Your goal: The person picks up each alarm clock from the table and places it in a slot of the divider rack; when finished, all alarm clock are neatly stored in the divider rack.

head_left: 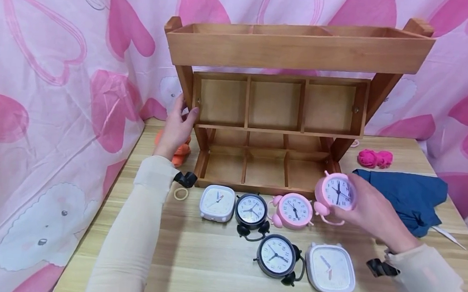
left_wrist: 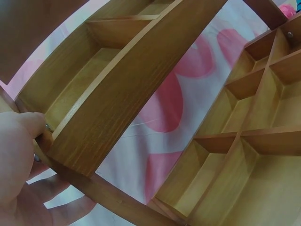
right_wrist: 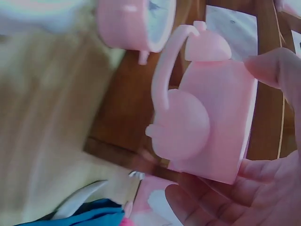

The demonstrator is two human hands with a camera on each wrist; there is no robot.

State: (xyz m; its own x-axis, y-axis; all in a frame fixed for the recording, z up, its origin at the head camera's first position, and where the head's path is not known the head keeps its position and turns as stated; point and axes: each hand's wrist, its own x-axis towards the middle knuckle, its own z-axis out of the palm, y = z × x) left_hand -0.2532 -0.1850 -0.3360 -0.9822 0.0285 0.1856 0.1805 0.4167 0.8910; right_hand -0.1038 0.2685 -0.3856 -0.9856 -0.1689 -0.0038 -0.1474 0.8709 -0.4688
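Observation:
My right hand (head_left: 371,212) holds a pink twin-bell alarm clock (head_left: 339,192) near the shelf's lower right corner. In the right wrist view, thumb and fingers grip opposite sides of this clock (right_wrist: 216,108), with its bells and handle facing the camera. The left hand (head_left: 177,128) grips the left side of a tiered wooden shelf (head_left: 299,52). Seen from the left wrist, the thumb lies at the end of a tier (left_wrist: 113,113) and the other fingers reach behind the side post. Another pink alarm clock (head_left: 294,211) lies face up on the table, left of the held one.
Before the shelf lie black alarm clocks (head_left: 251,210) (head_left: 276,255) and white clocks (head_left: 217,203) (head_left: 330,268). A wooden ring (head_left: 180,193) and an orange object (head_left: 181,154) sit at left. At right are pink yarn (head_left: 375,159) and blue cloth (head_left: 403,198). A heart-patterned curtain (head_left: 54,127) hangs behind.

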